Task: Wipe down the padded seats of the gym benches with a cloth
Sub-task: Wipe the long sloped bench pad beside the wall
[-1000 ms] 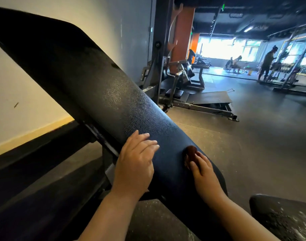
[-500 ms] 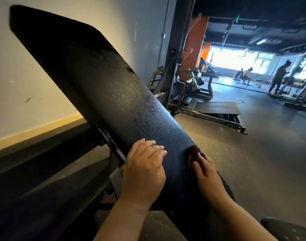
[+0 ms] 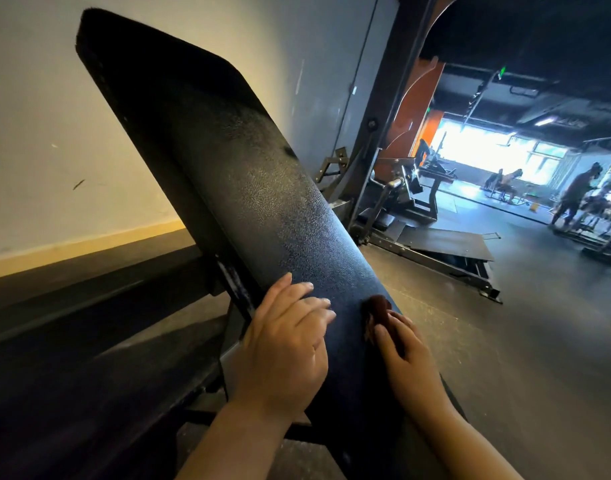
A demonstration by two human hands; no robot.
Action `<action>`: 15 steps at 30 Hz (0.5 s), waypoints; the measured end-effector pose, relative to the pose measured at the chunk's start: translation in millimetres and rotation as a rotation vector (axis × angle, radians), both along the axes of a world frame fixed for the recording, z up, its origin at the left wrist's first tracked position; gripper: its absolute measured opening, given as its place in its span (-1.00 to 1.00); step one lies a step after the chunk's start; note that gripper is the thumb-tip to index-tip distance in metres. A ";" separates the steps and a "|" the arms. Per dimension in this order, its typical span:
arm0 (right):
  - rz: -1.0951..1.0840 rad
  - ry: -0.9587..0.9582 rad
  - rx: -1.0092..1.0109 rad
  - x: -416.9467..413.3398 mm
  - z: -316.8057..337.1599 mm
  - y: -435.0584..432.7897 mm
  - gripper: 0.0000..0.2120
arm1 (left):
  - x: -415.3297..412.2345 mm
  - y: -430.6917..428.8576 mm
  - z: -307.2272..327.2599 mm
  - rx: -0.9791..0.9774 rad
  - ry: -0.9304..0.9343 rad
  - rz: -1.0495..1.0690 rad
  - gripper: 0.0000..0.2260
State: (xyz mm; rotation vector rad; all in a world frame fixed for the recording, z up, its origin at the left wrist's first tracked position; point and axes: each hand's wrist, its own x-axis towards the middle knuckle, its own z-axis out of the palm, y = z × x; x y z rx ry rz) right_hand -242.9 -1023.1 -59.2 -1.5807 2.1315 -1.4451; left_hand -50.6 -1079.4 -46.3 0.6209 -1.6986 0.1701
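The big gym room has a dark floor point(image 3: 539, 341) and a pale wall point(image 3: 54, 116) on the left side. Right in front is the long black bench pad point(image 3: 248, 188). It is tilted, with its top end high up on the left near the wall and its low end down by the hands. Its skin looks bumpy like leather and it shines a little where light hits it. Dark metal bars hold it up from behind. Farther back there is a weight machine point(image 3: 411, 199) with a flat ramp on the floor beside it. Bright windows point(image 3: 487, 150) glow at the far end, and two people there are small and hard to see. The left hand point(image 3: 286, 344) rests flat on the left edge of the pad, with its fingers relaxed and spread, so its grip is loose and holds nothing. The right hand point(image 3: 401, 351) lies near the pad's right edge and its grip is closed on a small dark red-brown cloth point(image 3: 375, 313). The cloth is bunched up, pokes out past the fingertips and touches the pad.
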 end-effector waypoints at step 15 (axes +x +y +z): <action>0.019 -0.012 0.019 10.3 11.6 -39.6 -0.60 | 15.2 -10.4 5.5 -0.037 -0.011 -0.058 -0.74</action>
